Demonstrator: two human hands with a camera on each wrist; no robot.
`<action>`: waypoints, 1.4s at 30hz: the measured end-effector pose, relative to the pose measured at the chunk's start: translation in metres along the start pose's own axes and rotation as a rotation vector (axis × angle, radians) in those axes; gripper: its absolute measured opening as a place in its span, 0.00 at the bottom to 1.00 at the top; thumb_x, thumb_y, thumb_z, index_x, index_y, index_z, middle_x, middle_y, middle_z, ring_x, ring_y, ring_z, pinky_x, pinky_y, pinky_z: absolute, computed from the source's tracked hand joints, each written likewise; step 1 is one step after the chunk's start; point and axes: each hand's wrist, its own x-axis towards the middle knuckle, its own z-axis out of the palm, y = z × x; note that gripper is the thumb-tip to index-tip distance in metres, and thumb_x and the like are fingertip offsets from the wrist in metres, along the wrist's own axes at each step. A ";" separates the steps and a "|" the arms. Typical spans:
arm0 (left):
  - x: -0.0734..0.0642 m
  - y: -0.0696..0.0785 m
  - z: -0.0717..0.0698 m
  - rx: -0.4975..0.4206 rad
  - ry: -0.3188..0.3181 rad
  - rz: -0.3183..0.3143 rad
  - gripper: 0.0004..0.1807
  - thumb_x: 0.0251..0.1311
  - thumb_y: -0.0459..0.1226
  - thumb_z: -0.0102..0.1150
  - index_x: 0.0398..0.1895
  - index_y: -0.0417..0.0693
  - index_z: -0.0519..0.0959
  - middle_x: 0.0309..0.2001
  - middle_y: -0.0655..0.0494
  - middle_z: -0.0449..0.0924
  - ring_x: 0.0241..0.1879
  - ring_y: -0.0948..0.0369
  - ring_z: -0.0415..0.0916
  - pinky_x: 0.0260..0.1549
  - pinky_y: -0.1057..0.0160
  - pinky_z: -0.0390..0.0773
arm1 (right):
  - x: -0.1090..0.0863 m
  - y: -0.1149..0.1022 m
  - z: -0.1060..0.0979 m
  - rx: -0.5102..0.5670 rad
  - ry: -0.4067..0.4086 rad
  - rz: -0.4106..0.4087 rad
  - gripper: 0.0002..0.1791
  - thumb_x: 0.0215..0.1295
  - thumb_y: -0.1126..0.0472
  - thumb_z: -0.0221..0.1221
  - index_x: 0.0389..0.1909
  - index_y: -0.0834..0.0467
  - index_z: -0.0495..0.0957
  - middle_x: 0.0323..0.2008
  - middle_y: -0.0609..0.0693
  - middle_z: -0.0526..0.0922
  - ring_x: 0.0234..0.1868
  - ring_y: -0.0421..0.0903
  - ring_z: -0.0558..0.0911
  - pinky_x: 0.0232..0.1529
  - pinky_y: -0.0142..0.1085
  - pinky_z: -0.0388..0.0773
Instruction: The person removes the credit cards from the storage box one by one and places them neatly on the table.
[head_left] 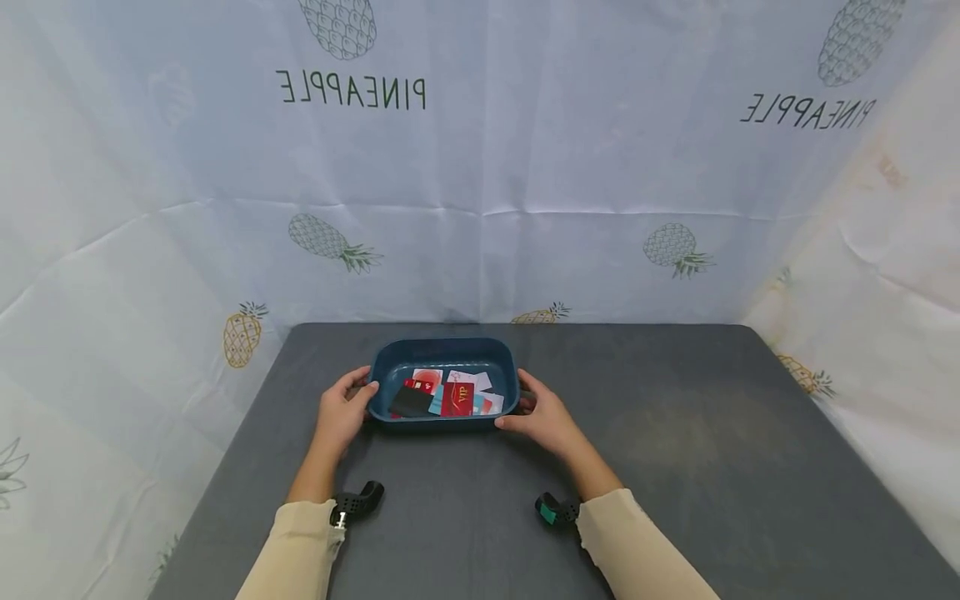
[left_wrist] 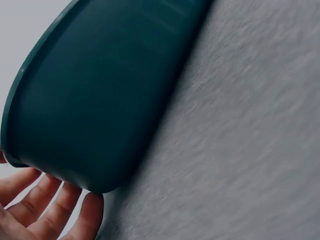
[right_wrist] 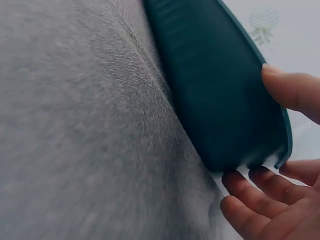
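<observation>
Both hands hold a dark teal plastic bin [head_left: 447, 425] by its two short ends, near the far edge of the table. My left hand [head_left: 342, 414] grips the left end, thumb at the rim and fingers along the outer wall. At the opposite end my right hand [head_left: 549, 423] has its thumb over the rim, with fingertips against the wall below in the right wrist view. Inside lie several cards: a red VIP card [head_left: 457, 400], a black card [head_left: 412, 403], a white card [head_left: 470, 380] and others overlapping. Only the bin's outside wall [left_wrist: 95, 100] shows in the left wrist view.
The dark grey table [head_left: 675, 450] stretches out to the right of and in front of the bin. A pale curtain [head_left: 570, 158] printed with pineapples hangs behind and at both sides. Each wrist wears a black strap mount [head_left: 358, 500].
</observation>
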 end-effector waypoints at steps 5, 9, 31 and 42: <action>-0.010 0.004 0.006 0.015 -0.033 0.033 0.23 0.71 0.40 0.54 0.68 0.48 0.71 0.60 0.45 0.73 0.43 0.58 0.76 0.31 0.67 0.77 | -0.018 0.001 -0.008 -0.001 0.001 0.025 0.50 0.53 0.57 0.73 0.75 0.55 0.57 0.67 0.57 0.70 0.59 0.56 0.79 0.53 0.47 0.80; -0.020 0.007 0.011 0.054 -0.034 0.059 0.22 0.70 0.39 0.54 0.66 0.46 0.72 0.58 0.44 0.75 0.38 0.56 0.76 0.28 0.66 0.75 | -0.030 0.000 -0.013 -0.027 0.007 0.042 0.49 0.54 0.57 0.73 0.74 0.55 0.58 0.65 0.57 0.71 0.58 0.55 0.80 0.52 0.47 0.80; -0.036 -0.007 0.023 0.326 0.021 0.416 0.24 0.74 0.45 0.48 0.67 0.43 0.72 0.62 0.46 0.74 0.58 0.51 0.74 0.55 0.46 0.75 | -0.054 0.008 -0.020 -0.028 0.028 0.049 0.49 0.56 0.59 0.71 0.75 0.54 0.54 0.64 0.59 0.70 0.55 0.54 0.80 0.52 0.47 0.80; -0.035 -0.011 0.023 0.481 0.157 0.697 0.19 0.67 0.34 0.56 0.59 0.39 0.78 0.63 0.49 0.76 0.63 0.52 0.73 0.61 0.48 0.69 | -0.052 0.010 -0.016 -0.021 0.027 0.052 0.49 0.56 0.59 0.71 0.75 0.52 0.54 0.65 0.60 0.68 0.55 0.54 0.79 0.55 0.47 0.78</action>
